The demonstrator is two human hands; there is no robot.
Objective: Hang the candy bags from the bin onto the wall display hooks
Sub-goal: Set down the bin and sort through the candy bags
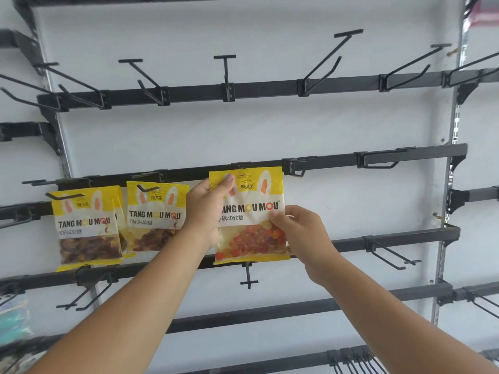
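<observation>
Glossy yellow candy bag (249,217) pinched by both hands.

The head-worn camera faces the white wall display (270,130) nearly square on and from close by, near enough that the left hand (208,209) and right hand (302,233), entering from the bottom edge, reach mid-frame. Its wide lens bows the black rails (270,89) towards both side edges.

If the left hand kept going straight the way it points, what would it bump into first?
Probably the black rail just behind the top edge of the candy bag that the left hand pinches by its upper corner. The hand points up toward the wall, though depth is hard to judge.
</observation>
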